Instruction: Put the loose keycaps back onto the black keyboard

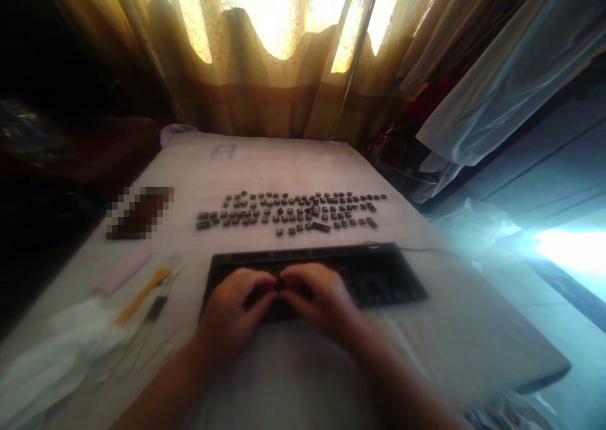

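Note:
A black keyboard base (379, 278) lies on the white-covered table, many of its keys off. Over its left half, my left hand (241, 300) and my right hand (315, 294) meet fingertip to fingertip. Between them they pinch a small dark keycap (279, 283), partly hidden by the fingers. Beyond the keyboard, loose dark keycaps (288, 215) are spread in uneven rows across the cloth.
To the left lie a yellow-handled brush-like tool (144, 294), a pink flat piece (123, 269) and crumpled white tissue or plastic (61, 348). A pixelated dark item (142, 215) sits behind them. The keyboard's cable (421, 249) runs right. Curtains (284, 101) hang behind the table.

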Available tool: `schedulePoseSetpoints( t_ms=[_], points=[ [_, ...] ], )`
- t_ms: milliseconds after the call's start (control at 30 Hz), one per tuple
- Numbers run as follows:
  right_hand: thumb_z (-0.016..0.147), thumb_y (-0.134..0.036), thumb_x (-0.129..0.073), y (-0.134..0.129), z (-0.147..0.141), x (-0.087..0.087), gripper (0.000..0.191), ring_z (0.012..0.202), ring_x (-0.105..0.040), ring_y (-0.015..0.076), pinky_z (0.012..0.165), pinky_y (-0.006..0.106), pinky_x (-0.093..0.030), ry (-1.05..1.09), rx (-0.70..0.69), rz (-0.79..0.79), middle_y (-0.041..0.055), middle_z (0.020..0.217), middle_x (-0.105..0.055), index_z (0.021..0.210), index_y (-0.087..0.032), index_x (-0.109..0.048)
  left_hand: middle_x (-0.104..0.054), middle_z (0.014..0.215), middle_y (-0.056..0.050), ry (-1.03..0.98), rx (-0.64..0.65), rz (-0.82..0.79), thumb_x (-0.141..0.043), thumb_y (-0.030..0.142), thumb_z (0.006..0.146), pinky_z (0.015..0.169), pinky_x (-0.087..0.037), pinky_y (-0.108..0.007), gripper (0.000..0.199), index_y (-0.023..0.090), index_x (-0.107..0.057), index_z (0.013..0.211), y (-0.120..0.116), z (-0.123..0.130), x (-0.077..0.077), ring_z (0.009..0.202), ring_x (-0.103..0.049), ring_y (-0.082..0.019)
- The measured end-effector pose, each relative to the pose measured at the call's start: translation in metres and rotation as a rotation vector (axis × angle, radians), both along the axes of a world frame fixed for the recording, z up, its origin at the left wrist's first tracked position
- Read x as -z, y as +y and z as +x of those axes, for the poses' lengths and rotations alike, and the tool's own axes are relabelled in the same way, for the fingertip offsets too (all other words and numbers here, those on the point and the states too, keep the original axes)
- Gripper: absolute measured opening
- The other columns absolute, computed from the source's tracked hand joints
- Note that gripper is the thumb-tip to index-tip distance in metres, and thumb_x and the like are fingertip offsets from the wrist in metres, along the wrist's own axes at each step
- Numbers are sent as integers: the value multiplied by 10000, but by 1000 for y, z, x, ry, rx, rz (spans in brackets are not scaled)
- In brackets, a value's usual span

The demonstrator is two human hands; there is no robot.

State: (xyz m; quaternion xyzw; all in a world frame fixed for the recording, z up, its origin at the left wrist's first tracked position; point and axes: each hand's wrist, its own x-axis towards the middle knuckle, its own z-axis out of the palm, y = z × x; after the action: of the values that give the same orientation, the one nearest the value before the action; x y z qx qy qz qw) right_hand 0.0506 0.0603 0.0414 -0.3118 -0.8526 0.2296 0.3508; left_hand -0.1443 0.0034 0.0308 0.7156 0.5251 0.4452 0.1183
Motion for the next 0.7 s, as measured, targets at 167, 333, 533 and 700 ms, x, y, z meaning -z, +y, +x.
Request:
schedulePoseSetpoints(
  t_ms=[167, 333, 533, 700],
  points=[
    [874, -214, -661, 2, 4, 1, 62, 775, -697, 179, 734, 288, -510, -33, -24, 0, 38, 834, -755, 921, -220, -701, -717, 833, -18, 47, -3, -6, -624, 262, 884, 687, -571, -283, 101, 223, -666, 966, -1, 0, -1, 750, -682, -166],
    [860, -207, -668, 19, 26, -1, 107, 773, -691, 172, 724, 286, -538, 67, 94, -144, 47, 873, -745, 963, -200, -691, -702, 848, -14, 124, -140, 40, -612, 286, 894, 697, -565, -295, 145, 225, -650, 1020, 1, -12, -6, 753, -671, -171],
    [784, -133, -728, 26, 41, -12, 106, 731, -644, 148, 671, 262, -497, -113, 111, -324, 2, 796, -692, 856, -199, -686, -693, 881, -9, 229, -273, 109, -554, 306, 946, 744, -557, -298, 129, 233, -642, 1008, 5, -29, -6, 768, -667, -169],
    [770, -112, -741, 19, 37, -15, 121, 718, -629, 133, 671, 248, -472, -247, 34, -361, -10, 794, -687, 828, -205, -688, -699, 916, -30, 271, -321, 144, -559, 297, 957, 786, -546, -312, 120, 217, -640, 995, 7, -37, -3, 815, -670, -182]
  ],
)
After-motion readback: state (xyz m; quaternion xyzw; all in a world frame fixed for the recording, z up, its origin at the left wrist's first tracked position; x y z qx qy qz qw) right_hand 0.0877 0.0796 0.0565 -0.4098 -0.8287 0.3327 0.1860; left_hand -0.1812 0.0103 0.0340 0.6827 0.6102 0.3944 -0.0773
